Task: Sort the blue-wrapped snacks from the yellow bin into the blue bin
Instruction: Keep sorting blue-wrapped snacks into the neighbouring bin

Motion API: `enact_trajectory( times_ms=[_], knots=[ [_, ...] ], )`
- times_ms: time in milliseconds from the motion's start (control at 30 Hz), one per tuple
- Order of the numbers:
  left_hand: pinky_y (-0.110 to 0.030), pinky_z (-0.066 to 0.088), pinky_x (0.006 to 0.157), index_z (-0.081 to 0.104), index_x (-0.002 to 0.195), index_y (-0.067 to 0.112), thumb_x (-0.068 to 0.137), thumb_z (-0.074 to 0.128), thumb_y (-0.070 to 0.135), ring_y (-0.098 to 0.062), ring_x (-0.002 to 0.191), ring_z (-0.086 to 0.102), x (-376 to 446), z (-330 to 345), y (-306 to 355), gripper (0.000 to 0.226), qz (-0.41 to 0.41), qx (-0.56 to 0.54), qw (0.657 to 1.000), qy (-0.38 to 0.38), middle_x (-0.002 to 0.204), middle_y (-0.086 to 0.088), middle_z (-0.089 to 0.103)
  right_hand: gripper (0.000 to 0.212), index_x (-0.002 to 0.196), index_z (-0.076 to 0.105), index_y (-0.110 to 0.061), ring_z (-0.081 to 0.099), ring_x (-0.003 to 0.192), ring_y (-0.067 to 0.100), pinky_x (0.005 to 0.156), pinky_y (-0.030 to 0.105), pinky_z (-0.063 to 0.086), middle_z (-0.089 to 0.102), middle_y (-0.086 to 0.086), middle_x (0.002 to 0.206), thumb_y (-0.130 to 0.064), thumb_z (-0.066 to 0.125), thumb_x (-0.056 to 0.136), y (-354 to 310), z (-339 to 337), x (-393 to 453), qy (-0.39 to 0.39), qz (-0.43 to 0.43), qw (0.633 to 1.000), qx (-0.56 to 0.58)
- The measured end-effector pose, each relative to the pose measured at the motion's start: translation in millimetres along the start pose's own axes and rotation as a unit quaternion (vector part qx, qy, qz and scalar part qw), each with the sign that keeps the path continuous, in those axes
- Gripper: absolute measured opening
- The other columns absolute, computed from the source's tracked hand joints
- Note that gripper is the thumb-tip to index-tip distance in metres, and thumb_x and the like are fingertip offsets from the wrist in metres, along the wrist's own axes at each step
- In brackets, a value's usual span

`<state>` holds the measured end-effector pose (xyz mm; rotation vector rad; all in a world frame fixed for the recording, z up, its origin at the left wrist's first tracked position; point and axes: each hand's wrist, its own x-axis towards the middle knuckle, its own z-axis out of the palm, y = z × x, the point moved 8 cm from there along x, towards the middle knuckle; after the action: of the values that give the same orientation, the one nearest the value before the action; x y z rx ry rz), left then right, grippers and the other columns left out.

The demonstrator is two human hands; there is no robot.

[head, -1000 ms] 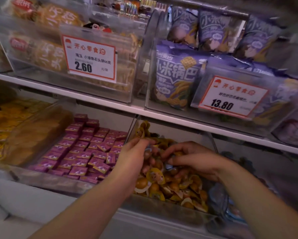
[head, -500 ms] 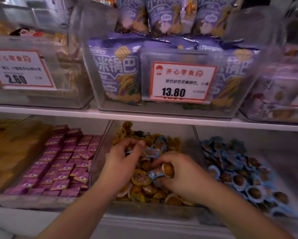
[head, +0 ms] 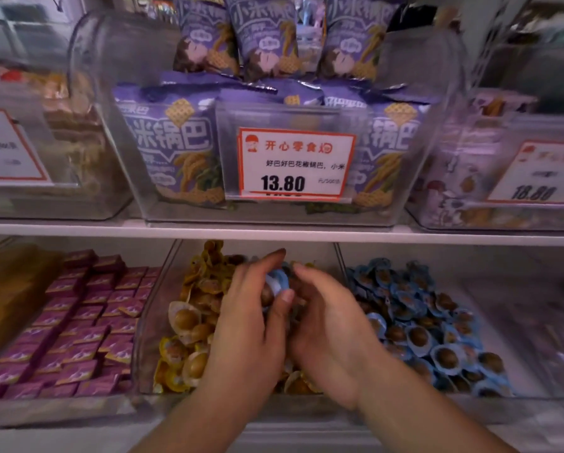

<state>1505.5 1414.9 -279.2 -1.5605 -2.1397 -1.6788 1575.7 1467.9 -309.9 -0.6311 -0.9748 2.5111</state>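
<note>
Head view. Both hands are in the middle clear bin on the lower shelf, the yellow bin (head: 163, 308), which holds yellow-wrapped snacks (head: 189, 322).

Left hand (head: 251, 325): back of the hand faces the camera, fingers curled, thumb up at about 1 o'clock from the palm. Thumb and fingers pinch a blue-wrapped snack (head: 279, 282), which sits just above the yellow pile, between the two hands. How many pieces are in the grip cannot be told.

Right hand (head: 329, 328): at 3 o'clock from the left hand, touching it. Fingers bent and pointing toward 11 o'clock, tips at the blue wrapper. Whether it actually grips anything cannot be told; the left hand hides the fingertips.

Blue bin (head: 339, 256): next compartment at 3 o'clock from the yellow bin, divider between them. It holds a heap of blue-wrapped snacks (head: 418, 335), brown centres showing.

At 9 o'clock from the yellow bin: a compartment of purple wrapped squares (head: 88, 325) in rows. Far at 9 o'clock, a blurred brownish bin (head: 9, 289).

Upper shelf at 12 o'clock: a clear tub of purple snack bags (head: 176, 148) with a price tag (head: 295, 165) reading 13.80. More tubs at 10 and 2 o'clock, each with a price tag, blurred.
</note>
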Motion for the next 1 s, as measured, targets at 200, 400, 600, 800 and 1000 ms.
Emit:
enact_trajectory(
  times_ms=[200, 400, 600, 800, 1000],
  knots=[
    [-0.037, 0.016, 0.117, 0.027, 0.153, 0.022, 0.088, 0.044, 0.049, -0.010, 0.146, 0.020, -7, 33, 20, 0.073, 0.052, 0.105, 0.992, -0.045, 0.150, 0.012, 0.034, 0.026, 0.113, 0.067, -0.001, 0.071, 0.093, 0.024, 0.084, 0.033, 0.057, 0.072, 0.018, 0.102, -0.016, 0.065, 0.093, -36, -24, -21, 0.070, -0.101, 0.985, -0.123],
    [-0.029, 0.015, 0.118, 0.013, 0.153, 0.044, 0.086, 0.031, 0.079, -0.001, 0.149, 0.007, -6, 55, 17, 0.078, 0.094, 0.085, 0.971, -0.203, 0.161, 0.024, 0.007, 0.008, 0.090, 0.074, -0.016, 0.067, 0.072, 0.015, 0.052, 0.024, 0.051, 0.068, 0.004, 0.075, -0.010, 0.069, 0.089, -88, -82, -40, 0.127, -0.184, 0.948, -0.228],
    [-0.033, 0.044, 0.103, 0.065, 0.126, 0.026, 0.093, 0.043, 0.040, -0.013, 0.121, 0.055, 20, 39, -19, 0.042, 0.044, 0.134, 0.978, -0.152, 0.130, 0.008, 0.058, 0.040, 0.131, 0.061, -0.013, 0.061, 0.118, 0.027, 0.103, 0.040, 0.048, 0.063, 0.010, 0.131, -0.028, 0.064, 0.094, -172, -191, -35, 0.354, -0.125, 0.710, -0.596],
    [-0.039, 0.042, 0.107, 0.046, 0.145, 0.029, 0.094, 0.033, 0.050, -0.022, 0.132, 0.049, 30, 40, -66, 0.056, 0.028, 0.297, 0.912, -0.281, 0.150, 0.002, 0.045, 0.017, 0.099, 0.075, -0.017, 0.067, 0.098, 0.018, 0.079, 0.021, 0.044, 0.074, 0.004, 0.107, -0.014, 0.059, 0.093, -175, -193, -38, 0.369, -0.230, 0.641, -0.632],
    [-0.026, 0.046, 0.089, 0.064, 0.122, 0.033, 0.090, 0.063, 0.044, -0.013, 0.109, 0.061, 33, 32, -77, 0.034, 0.029, 0.287, 0.909, -0.302, 0.116, 0.010, 0.065, 0.024, 0.100, 0.073, -0.020, 0.065, 0.093, 0.009, 0.085, 0.015, 0.047, 0.073, -0.003, 0.102, -0.006, 0.055, 0.092, -138, -107, -27, 0.242, -0.335, 0.639, -0.649]
  ],
)
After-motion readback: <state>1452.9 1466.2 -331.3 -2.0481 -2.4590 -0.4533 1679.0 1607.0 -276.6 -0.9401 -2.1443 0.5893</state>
